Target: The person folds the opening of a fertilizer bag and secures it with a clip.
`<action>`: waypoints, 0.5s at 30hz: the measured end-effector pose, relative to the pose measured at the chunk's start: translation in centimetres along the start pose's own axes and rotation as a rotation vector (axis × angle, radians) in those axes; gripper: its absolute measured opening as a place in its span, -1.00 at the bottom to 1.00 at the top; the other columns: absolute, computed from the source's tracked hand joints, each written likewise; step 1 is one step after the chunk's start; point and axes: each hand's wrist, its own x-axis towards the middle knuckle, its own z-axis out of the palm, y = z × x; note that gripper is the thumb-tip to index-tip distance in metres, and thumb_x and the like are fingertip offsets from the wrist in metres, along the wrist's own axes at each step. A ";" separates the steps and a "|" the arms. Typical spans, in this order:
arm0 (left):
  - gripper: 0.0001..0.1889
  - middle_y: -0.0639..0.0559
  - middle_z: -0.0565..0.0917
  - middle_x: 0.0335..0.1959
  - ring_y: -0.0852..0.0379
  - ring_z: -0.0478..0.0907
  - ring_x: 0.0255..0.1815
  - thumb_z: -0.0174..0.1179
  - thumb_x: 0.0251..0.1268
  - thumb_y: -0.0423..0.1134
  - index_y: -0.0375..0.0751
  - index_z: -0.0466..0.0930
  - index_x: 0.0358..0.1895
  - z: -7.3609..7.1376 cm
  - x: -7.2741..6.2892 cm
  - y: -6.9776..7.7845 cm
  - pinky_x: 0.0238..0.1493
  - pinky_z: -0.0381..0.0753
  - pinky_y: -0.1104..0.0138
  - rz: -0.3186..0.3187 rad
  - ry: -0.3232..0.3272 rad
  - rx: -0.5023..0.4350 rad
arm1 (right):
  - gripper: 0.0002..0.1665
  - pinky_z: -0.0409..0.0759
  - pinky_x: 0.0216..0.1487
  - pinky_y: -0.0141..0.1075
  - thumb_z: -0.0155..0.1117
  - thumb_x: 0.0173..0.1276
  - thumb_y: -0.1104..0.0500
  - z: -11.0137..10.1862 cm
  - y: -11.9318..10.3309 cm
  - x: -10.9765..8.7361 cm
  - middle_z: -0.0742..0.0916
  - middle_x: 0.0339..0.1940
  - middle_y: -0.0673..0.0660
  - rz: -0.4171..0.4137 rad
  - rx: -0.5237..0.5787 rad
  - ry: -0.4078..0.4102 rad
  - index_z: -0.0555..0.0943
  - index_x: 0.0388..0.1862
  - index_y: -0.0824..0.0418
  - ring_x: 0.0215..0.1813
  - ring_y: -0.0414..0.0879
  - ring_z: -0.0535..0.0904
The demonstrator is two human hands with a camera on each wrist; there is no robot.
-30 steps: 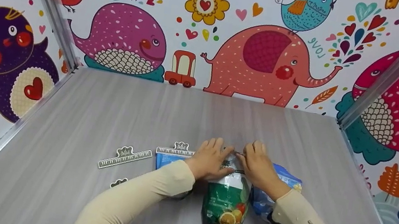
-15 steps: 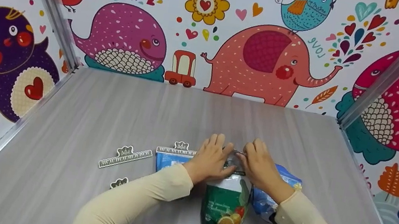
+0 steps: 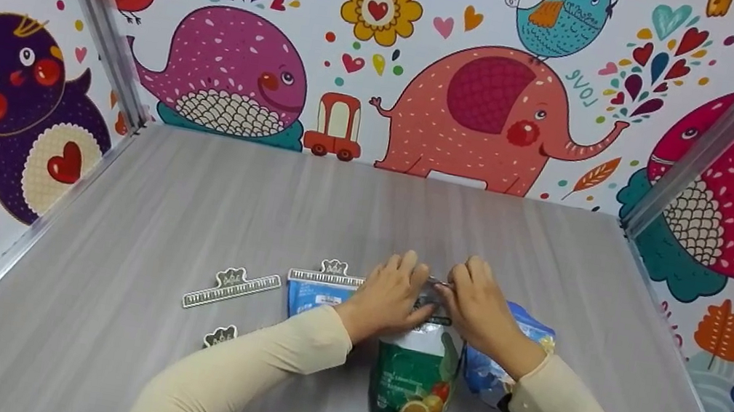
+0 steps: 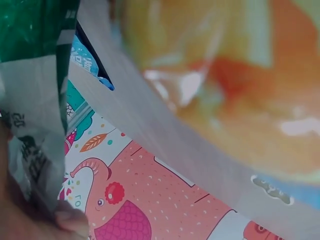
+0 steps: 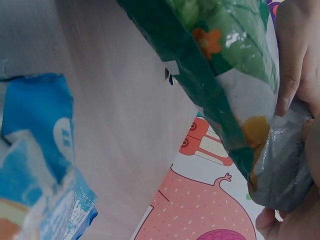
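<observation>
A green and white bag (image 3: 412, 383) printed with fruit and vegetables stands on the table, its top edge between both hands. My left hand (image 3: 390, 294) pinches the left side of that top, thumb on the near face and fingers behind. On the other side my right hand (image 3: 482, 309) pinches the top edge, thumb close to the left fingertips. In the right wrist view the bag's grey upper flap (image 5: 285, 160) bends between the fingers. The left wrist view has the bag's white upper part (image 4: 35, 95) at the left, with fingers at its edge.
Left of the bag lies a blue package (image 3: 316, 295) with a keyboard-patterned clip (image 3: 326, 278) across its top. Two more such clips lie loose, one long clip (image 3: 232, 291) and one (image 3: 220, 336) partly under the left sleeve. Another blue package (image 3: 491, 373) lies right, behind the right forearm.
Both hands keep their hold on the bag's top. The right forearm has shifted slightly right, and more of the bag's white upper front shows below the hands.
</observation>
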 end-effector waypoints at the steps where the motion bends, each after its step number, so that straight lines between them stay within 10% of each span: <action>1: -0.55 -0.01 0.23 -0.36 0.10 0.34 -0.43 0.14 0.39 0.11 -0.20 0.23 -0.11 0.0 0.0 0.0 -0.52 0.37 0.36 0.013 0.016 -0.005 | -0.72 0.21 -0.41 -0.25 0.34 0.33 0.32 0.0 0.0 0.0 0.30 -0.43 0.07 -0.005 0.002 0.006 0.36 -0.35 0.26 -0.41 -0.08 0.15; 15: -0.60 0.00 0.35 -0.54 0.17 0.39 -0.68 0.23 0.35 0.02 -0.24 0.34 -0.19 0.5 0.1 -0.5 -0.71 0.42 0.39 0.162 0.230 0.042 | -0.59 0.26 -0.49 -0.36 -0.17 0.64 -0.04 -0.3 0.5 -0.4 0.30 -0.38 0.07 -0.119 0.053 0.063 0.38 -0.29 0.24 -0.37 -0.11 0.21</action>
